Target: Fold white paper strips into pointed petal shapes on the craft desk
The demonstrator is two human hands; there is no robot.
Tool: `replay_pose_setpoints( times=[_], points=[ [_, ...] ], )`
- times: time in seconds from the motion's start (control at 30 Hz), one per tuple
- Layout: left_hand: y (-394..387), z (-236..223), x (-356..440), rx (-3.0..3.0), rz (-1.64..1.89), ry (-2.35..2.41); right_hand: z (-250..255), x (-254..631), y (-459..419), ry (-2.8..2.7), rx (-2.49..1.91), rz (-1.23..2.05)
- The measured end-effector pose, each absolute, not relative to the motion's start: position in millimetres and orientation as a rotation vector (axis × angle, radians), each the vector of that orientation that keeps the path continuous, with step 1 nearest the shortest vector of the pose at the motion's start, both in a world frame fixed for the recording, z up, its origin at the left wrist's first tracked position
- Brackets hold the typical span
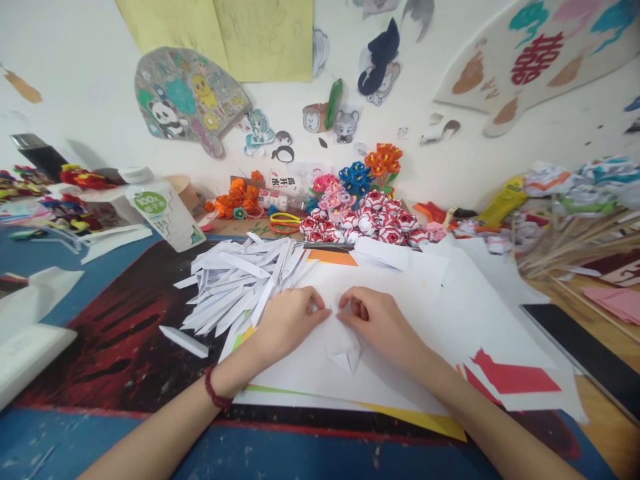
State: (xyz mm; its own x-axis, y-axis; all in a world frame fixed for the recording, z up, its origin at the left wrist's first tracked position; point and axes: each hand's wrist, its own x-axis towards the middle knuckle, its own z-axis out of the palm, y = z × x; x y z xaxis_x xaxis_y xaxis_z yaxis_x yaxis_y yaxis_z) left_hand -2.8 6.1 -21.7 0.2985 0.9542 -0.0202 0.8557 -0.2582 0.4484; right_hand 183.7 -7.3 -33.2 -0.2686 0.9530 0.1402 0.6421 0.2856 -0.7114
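Note:
A small folded piece of white paper lies over a stack of white paper sheets, between my hands. My left hand, a dark red cord on its wrist, pinches the upper left part of the folded paper between thumb and fingers. From the other side my right hand pinches its upper right part. Both hands are closed, with the fingertips a short way apart. The paper's far edge is hard to make out against the white sheets. Left of my left hand is a heap of folded white paper strips.
A white bottle stands at the back left. Red-and-white paper flowers and yellow-handled scissors line the back. At right are a dark phone-like slab and red paper scraps. One loose strip lies at left.

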Motion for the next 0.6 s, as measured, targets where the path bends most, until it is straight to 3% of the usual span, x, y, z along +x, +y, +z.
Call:
replay_pose_setpoints(
  times=[0.6],
  points=[
    [-0.6, -16.3, 1.6, 2.049, 0.374, 1.478, -34.0, 188.0, -2.7, -2.014, -1.417, 0.812]
  ],
)
